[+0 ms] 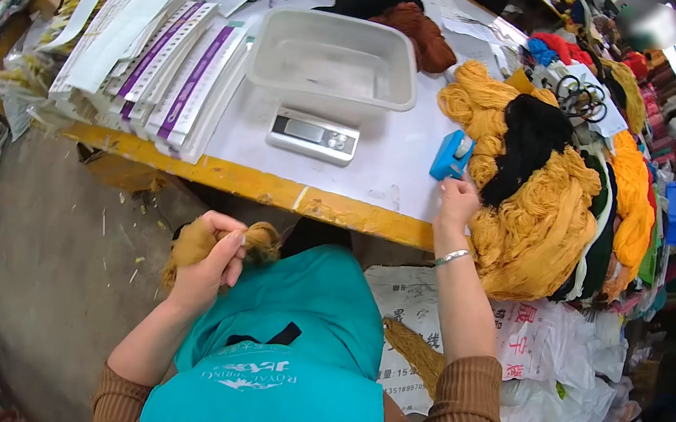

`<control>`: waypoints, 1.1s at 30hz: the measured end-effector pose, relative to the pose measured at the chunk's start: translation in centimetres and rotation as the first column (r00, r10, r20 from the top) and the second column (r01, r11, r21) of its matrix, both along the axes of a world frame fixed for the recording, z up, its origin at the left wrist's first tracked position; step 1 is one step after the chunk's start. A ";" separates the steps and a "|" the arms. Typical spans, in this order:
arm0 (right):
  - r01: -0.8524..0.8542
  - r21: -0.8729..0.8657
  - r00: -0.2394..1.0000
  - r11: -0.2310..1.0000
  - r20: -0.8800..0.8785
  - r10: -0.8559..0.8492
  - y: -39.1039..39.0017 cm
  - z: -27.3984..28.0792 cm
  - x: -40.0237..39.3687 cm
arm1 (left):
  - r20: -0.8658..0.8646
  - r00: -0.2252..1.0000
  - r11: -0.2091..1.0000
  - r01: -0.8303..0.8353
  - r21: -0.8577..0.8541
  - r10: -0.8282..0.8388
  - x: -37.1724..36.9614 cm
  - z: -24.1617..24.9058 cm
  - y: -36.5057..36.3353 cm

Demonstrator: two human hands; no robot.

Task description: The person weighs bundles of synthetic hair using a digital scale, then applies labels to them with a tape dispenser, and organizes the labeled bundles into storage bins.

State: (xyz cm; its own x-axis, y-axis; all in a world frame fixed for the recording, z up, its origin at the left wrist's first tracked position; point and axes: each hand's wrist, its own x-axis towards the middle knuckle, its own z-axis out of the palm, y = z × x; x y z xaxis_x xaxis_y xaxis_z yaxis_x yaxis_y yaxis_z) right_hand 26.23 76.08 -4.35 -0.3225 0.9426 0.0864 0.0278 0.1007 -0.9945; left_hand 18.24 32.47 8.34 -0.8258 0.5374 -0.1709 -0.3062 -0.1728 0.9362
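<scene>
My left hand (224, 259) is closed around a twisted skein of ochre yarn (189, 248), held over my lap at the left; part of the skein bulges out past the fingers on both sides. At the table's front edge, my right hand (456, 203) pinches at the near end of a small blue tape dispenser (451, 155). A roll of tape sits in the dispenser, and the strip at my fingertips is barely visible. Right beside that hand lies a big heap of golden yarn (533, 233), with a black skein (529, 148) on top.
A translucent plastic tub (330, 91) stands behind a digital scale (313, 136). Stacks of white and purple printed cards (190, 82) fill the left side. Scissors (581, 99) lie on the yarn pile. Another ochre yarn bundle (414, 354) rests on white sacks (417, 299) by my right arm.
</scene>
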 end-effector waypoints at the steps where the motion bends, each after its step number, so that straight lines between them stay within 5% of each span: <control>1: -0.015 0.095 0.997 0.995 0.079 0.008 1.3 -1.0 0.3 | -0.064 0.998 1.000 0.013 0.001 -0.013 -0.1 0.0 0.1; 5: -0.016 -0.144 0.998 0.990 0.059 0.025 -3.0 2.7 1.4 | 0.095 0.995 0.999 -0.017 0.027 0.014 -0.1 1.0 0.5; 6: -0.010 -0.163 0.993 0.987 -0.114 -0.009 -5.1 3.6 1.5 | 0.142 0.990 0.998 -0.015 0.054 0.007 -0.3 1.3 0.4; 8: -0.131 -0.240 0.969 0.962 -0.236 0.073 -12.0 7.7 1.9 | 0.172 0.985 0.996 -0.014 0.091 -0.001 -0.5 1.1 0.4; 12: -0.608 -0.269 0.785 0.747 -0.342 0.516 -23.2 13.6 2.0 | 0.226 0.974 0.991 0.002 0.136 -0.033 -0.6 0.3 1.2; 14: -0.725 -0.158 0.670 0.670 -0.388 0.633 -27.2 15.4 0.9 | 0.231 0.972 0.993 0.011 0.114 -0.037 -0.4 0.7 1.6; 17: -0.780 -0.215 0.619 0.588 -0.405 0.673 -29.6 14.9 -0.7 | 0.275 0.960 0.989 0.013 0.146 -0.053 -0.4 0.5 1.7; 33: -0.761 -0.137 0.639 0.634 -0.326 0.697 -30.6 12.5 -3.2 | 0.232 0.972 0.991 -0.008 0.132 -0.023 -0.4 0.5 1.2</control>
